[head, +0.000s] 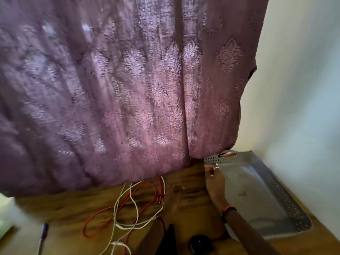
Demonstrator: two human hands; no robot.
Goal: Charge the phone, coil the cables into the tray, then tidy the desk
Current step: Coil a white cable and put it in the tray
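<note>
At the lower right of the frame, the right hand [214,181] reaches in, forearm running up from the bottom edge, and lies along the left rim of a grey perforated plastic tray [283,194]. Its back faces the camera and its fingers are at the tray's far left corner. Whether they grasp the rim I cannot tell. Two rings show on the fingers and a red-and-black band on the wrist. Left of it, the left hand [173,197] is a blur above the wooden desk [60,207], its pose unreadable.

One tray is in view, standing in the desk's right corner. One red cable [84,230] and a white cable [136,207] lie tangled in loose loops at bottom centre, outside the tray. How many white strands there are I cannot tell.

One blue pen [43,234] lies at lower left. A black rounded object [200,242] and a dark flat object [168,240] sit at the bottom edge, too blurred to identify. A purple patterned curtain [110,89] fills most of the frame, hanging onto the desk's far edge beside a pale wall [303,89].
</note>
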